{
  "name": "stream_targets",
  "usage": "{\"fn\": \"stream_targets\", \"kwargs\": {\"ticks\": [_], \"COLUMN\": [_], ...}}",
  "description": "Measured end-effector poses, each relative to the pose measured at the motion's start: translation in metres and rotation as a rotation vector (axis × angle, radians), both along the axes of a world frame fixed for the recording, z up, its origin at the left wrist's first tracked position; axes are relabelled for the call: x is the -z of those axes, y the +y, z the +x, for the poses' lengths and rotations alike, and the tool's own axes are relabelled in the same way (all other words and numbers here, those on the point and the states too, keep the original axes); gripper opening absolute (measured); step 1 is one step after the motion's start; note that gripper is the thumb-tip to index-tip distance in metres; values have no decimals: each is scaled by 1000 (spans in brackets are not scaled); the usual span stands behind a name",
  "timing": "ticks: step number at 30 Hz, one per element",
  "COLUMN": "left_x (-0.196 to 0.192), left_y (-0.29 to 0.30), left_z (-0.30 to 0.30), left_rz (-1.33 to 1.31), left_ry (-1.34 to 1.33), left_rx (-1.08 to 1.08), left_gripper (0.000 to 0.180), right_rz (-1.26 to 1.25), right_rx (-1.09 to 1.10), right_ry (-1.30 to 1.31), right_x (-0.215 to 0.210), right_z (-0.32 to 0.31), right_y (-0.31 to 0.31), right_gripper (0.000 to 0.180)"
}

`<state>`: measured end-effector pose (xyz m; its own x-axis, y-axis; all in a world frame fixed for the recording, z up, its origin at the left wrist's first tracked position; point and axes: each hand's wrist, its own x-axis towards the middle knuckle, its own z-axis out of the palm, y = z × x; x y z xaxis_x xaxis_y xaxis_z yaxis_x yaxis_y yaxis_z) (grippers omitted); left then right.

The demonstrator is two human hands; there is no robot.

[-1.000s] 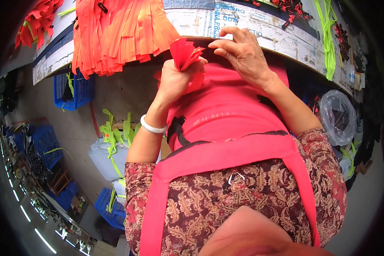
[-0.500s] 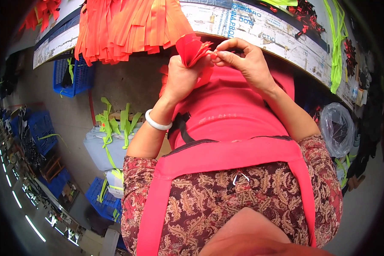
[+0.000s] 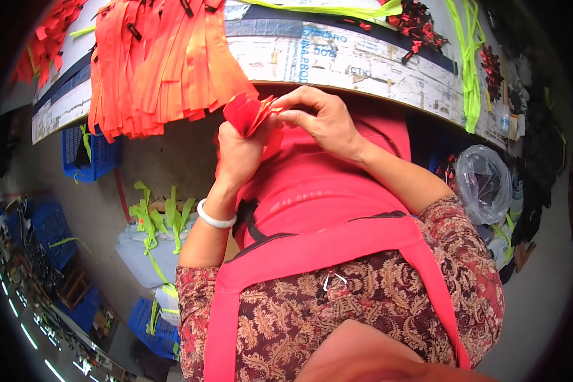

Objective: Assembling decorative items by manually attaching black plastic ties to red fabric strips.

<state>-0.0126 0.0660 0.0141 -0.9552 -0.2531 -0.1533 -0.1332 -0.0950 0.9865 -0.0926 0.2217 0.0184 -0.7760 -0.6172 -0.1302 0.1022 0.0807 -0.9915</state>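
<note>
Now | left hand [image 3: 239, 156] fingers clasp red strip bundle [image 3: 248, 113] | right hand [image 3: 325, 121] fingers pinch its tip

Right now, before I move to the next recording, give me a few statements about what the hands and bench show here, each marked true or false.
1. The left hand grips a bunch of red strips. True.
2. The right hand rests flat on the bench. False: its fingertips pinch at the top of the red strips.
3. A white bangle sits on the left wrist. True.
4. The orange strips lie in a blue crate. False: they hang over the edge of the bench.
5. Neon yellow-green strips lie on the bench at the right. True.
</note>
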Motion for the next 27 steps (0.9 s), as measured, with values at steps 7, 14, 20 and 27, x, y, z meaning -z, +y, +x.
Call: {"fn": "stream_targets", "kwargs": {"ticks": [7, 14, 20, 27], "left_x": [0, 1, 11, 2], "left_y": [-6, -8, -7, -10], "left_z": [-10, -11, -6, -4], "left_rz": [130, 59, -29, -45], "left_ry": [-80, 1, 127, 100], "left_rx": [6, 40, 50, 89], "left_gripper": [12, 11, 12, 11], "right_rz": [-144, 23, 17, 21], "right_rx": [19, -68, -66, -88], "right_ry": [-121, 75, -49, -59], "right_x": [-11, -17, -20, -24], "right_z": [-14, -17, -16, -13], "right_y": [8, 11, 7, 6], "right_gripper": [9, 15, 15, 14]}}
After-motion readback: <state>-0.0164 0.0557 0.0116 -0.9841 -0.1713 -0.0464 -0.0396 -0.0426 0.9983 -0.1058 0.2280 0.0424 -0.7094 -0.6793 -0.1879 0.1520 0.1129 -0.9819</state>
